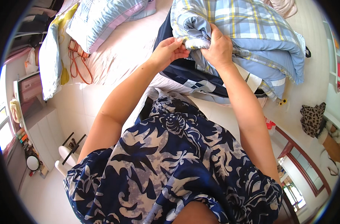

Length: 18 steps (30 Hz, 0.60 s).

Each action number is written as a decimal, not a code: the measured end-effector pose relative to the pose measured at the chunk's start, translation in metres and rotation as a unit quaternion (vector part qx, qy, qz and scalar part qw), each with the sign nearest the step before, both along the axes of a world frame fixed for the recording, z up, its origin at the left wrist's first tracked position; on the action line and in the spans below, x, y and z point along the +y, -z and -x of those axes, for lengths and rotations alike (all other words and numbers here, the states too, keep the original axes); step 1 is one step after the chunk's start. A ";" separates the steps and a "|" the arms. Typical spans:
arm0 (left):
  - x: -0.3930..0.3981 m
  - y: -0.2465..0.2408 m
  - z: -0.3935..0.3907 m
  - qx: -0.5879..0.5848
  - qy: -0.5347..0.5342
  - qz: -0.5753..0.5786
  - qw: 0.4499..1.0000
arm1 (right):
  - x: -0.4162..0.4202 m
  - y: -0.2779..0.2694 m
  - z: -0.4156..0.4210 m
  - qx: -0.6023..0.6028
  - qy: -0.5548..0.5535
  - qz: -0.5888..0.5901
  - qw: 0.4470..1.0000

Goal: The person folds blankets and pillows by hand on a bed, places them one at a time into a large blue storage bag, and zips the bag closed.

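Observation:
A thick plaid quilt (257, 22) in light blue, white, grey and yellow lies folded on the bed in front of me. My right hand (220, 47) grips a rolled-up corner of it, thumb below and fingers over the far side. Just left of that, the thumb and fingers of my left hand (171, 51) pinch the edge of the same roll; the exact fold between the fingertips is partly hidden. Beneath the quilt spreads a dark navy fabric bag (181, 71) with pale straps, its far part covered by the quilt.
The bed (125, 53) has a pale pink sheet. Another blue and pink quilt (102, 22) lies at its far left, near an orange-strapped bag (79, 53). A white chair (67, 155) stands behind on the left. Boots (331, 140) and a leopard-print cloth item (312, 119) are at right.

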State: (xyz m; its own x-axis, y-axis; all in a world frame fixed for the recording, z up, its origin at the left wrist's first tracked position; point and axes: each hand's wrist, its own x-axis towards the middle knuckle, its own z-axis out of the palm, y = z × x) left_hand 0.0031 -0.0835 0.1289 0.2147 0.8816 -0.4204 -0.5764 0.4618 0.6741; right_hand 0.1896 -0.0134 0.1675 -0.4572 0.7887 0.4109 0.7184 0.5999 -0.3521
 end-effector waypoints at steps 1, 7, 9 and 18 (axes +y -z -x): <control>-0.004 0.009 0.005 -0.012 0.018 -0.036 0.999 | 0.000 -0.005 -0.001 0.011 0.013 0.004 1.000; -0.009 0.043 -0.021 0.481 0.353 -0.408 0.691 | 0.005 -0.031 -0.010 0.083 0.046 -0.025 0.995; 0.003 0.046 -0.043 0.524 0.453 -0.410 0.594 | 0.005 -0.033 -0.011 0.083 0.049 -0.020 0.995; 0.048 0.091 0.003 0.580 0.322 -0.667 0.339 | -0.015 -0.046 -0.024 0.070 0.034 0.061 0.995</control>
